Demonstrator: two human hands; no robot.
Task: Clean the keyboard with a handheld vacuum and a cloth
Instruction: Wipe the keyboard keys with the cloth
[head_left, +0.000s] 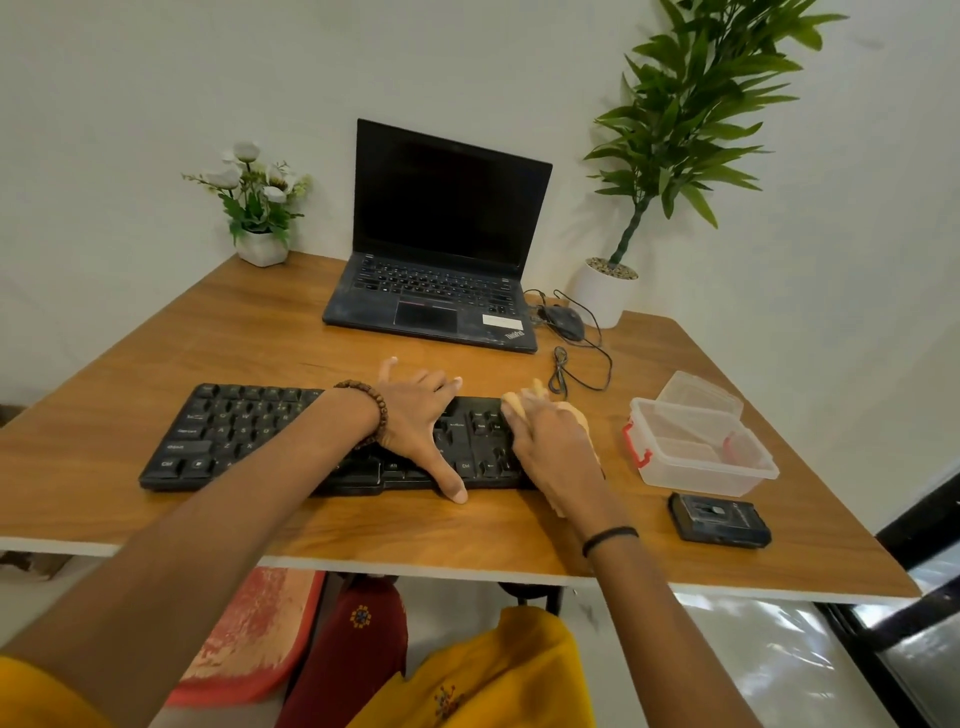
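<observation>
A black keyboard (244, 436) lies across the near part of the wooden desk (260, 332). My left hand (415, 415) rests flat on its middle right keys with fingers spread, the thumb reaching the front edge. My right hand (558, 452) presses a pale orange cloth (524, 397) onto the keyboard's right end; the cloth shows past my fingertips and under my palm. A small black device (719, 521), perhaps the handheld vacuum, lies on the desk to the right of my right wrist.
An open black laptop (436, 270) stands behind the keyboard, with a wired mouse (563, 319) and its cable beside it. A clear plastic box (701, 447) with its lid sits at the right. A flower pot (260, 249) and a tall potted plant (605, 291) stand at the back corners.
</observation>
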